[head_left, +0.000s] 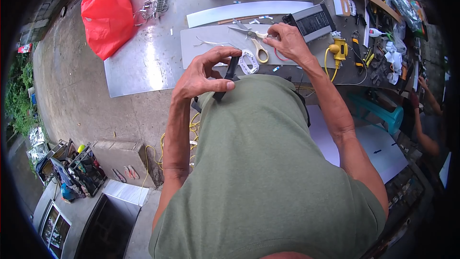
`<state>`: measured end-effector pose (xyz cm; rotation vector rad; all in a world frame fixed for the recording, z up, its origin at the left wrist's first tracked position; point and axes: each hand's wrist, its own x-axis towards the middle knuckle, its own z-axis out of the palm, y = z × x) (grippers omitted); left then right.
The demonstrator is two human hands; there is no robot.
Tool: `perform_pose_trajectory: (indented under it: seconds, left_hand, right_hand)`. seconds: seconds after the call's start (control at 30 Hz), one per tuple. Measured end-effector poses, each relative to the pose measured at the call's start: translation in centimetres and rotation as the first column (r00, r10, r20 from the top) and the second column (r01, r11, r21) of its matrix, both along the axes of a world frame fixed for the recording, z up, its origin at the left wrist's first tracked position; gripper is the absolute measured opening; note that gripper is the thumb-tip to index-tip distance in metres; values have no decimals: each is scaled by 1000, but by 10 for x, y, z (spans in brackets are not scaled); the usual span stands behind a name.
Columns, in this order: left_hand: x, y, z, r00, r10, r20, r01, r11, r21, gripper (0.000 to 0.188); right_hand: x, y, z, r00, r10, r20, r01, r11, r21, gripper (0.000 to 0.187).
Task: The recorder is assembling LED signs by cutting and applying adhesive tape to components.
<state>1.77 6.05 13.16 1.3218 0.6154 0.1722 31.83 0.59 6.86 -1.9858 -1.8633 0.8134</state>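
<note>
Here, the left hand (203, 73) comes up from the lower middle of the frame with the forearm nearly upright, wrist bent, fingers curling toward the right. Its grip is closed on a narrow black tool (232, 68), held slanting between thumb and fingertips just beside the green shirt. The right hand (290, 42), right of the upper middle, reaches leftward with elbow out and fingers drawn together beside the scissors (252, 34); I cannot tell how far its grip is closed or whether it has hold of anything thin.

The scissors have metal blades and smooth cream loops. Below and left of them sits a white oval ring (242, 63), and a thin red wire (281, 59) curves under the right hand. A flat grey board (190, 50) lies beneath, with a long glossy white strip (249, 10) above it. The red bag (108, 17), upper left, is crinkled.

The table (132, 74) has a bright metal surface, stretching between bag and board; its front edge slopes toward the shirt. On the right, a grey box (311, 21) and a yellow socket (340, 50) border the right hand's space.
</note>
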Motion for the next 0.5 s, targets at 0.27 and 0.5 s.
perform_pose_trajectory:
  seconds: [0.27,0.5]
  left_hand:
    - [-9,-6,-7,911,385,145,-364,919,-153,97]
    - [-27,-3,-2,910,404,93,-406,914,5,109]
  right_hand:
    - [-27,-30,-42,899,27,437,-73,993,91,39]
    - [14,-24,2,965,-149,-214,50,911,-409,36]
